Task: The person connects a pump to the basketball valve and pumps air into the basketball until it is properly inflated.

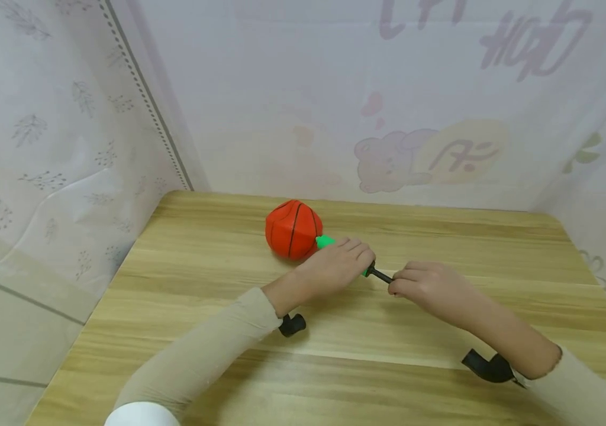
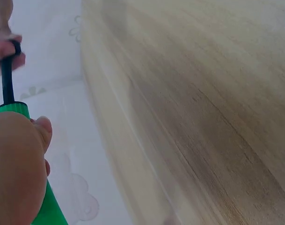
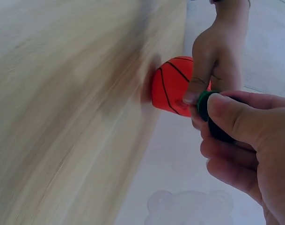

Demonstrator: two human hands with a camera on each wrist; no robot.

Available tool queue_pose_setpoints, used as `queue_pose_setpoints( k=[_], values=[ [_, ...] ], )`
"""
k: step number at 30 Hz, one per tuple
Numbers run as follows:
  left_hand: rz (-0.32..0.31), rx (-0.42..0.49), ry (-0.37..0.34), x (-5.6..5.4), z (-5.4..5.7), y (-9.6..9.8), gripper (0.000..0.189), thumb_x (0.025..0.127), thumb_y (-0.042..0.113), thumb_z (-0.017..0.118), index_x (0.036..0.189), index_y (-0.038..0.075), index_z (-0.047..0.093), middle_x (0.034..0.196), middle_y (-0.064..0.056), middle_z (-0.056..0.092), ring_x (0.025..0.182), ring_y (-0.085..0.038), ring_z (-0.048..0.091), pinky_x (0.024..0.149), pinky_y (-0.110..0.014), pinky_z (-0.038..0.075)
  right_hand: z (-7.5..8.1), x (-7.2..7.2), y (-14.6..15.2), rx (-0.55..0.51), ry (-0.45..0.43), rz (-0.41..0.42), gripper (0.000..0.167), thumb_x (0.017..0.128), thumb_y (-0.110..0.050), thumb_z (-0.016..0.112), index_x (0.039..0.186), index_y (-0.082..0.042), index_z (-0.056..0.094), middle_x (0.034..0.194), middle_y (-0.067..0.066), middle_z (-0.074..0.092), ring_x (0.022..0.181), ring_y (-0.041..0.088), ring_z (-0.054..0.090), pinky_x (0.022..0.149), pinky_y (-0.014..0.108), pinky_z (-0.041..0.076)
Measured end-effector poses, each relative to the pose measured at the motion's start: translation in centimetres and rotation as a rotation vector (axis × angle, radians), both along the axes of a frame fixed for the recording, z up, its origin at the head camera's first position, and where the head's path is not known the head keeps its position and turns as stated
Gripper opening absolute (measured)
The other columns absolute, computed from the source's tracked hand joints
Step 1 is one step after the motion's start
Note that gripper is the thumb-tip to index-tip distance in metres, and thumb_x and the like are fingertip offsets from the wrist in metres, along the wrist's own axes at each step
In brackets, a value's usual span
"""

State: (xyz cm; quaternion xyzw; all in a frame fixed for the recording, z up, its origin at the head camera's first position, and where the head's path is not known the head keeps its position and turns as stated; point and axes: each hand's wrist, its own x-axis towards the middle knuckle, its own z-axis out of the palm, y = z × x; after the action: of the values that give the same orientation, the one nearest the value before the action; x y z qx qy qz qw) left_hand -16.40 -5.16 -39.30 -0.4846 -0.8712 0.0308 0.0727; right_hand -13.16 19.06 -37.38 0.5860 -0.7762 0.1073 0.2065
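A red toy basketball (image 1: 290, 231) with black lines, its sides uneven and partly sunken, sits toward the back of the table. The green tip of a hand pump (image 1: 325, 241) meets its right side. My left hand (image 1: 337, 266) is wrapped around the pump's green barrel (image 2: 49, 208), hiding most of it in the head view. A black rod (image 1: 381, 276) sticks out of the barrel's near end. At the rod's outer end, my right hand (image 1: 431, 290) grips the black handle (image 3: 218, 127) between thumb and fingers.
The wood-grain table (image 1: 218, 367) backs onto a pale printed cloth (image 1: 271, 118), with another patterned cloth (image 1: 58, 148) on the left. A black wrist-camera mount (image 1: 293, 325) hangs below the left wrist, a second mount (image 1: 486, 365) below the right.
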Motion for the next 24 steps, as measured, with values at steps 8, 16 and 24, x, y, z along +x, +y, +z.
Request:
queue_pose_setpoints(
  k=[8,16,24],
  values=[
    [0.018,-0.023,0.002,-0.3,0.2,-0.9,0.016,0.105,0.008,0.049,0.121,0.010,0.052,0.121,0.000,0.055,0.114,-0.016,0.049,0.102,-0.028,0.039,1.0,2.1,2.8,-0.008,-0.005,-0.011,0.051,0.112,-0.029,0.026,0.091,-0.014,0.070,0.088,-0.006,0.069,0.075,0.011,0.062,0.064,0.022,0.052],
    [0.031,-0.049,0.034,-0.3,0.2,-0.6,0.018,0.106,0.009,0.049,0.124,0.009,0.053,0.123,-0.002,0.057,0.118,-0.019,0.052,0.102,-0.030,0.041,1.2,2.5,3.6,-0.030,-0.006,-0.014,0.045,0.111,-0.032,0.032,0.092,-0.017,0.069,0.090,-0.008,0.068,0.077,0.008,0.063,0.065,0.019,0.052],
    [0.027,-0.040,0.086,0.2,-0.1,0.3,0.016,0.108,0.014,0.047,0.121,0.010,0.054,0.114,0.000,0.056,0.107,-0.016,0.051,0.093,-0.027,0.040,0.6,0.9,1.5,0.018,-0.032,0.020,0.031,0.109,-0.021,0.042,0.097,-0.013,0.070,0.094,-0.005,0.069,0.081,0.012,0.063,0.068,0.024,0.053]
  ],
)
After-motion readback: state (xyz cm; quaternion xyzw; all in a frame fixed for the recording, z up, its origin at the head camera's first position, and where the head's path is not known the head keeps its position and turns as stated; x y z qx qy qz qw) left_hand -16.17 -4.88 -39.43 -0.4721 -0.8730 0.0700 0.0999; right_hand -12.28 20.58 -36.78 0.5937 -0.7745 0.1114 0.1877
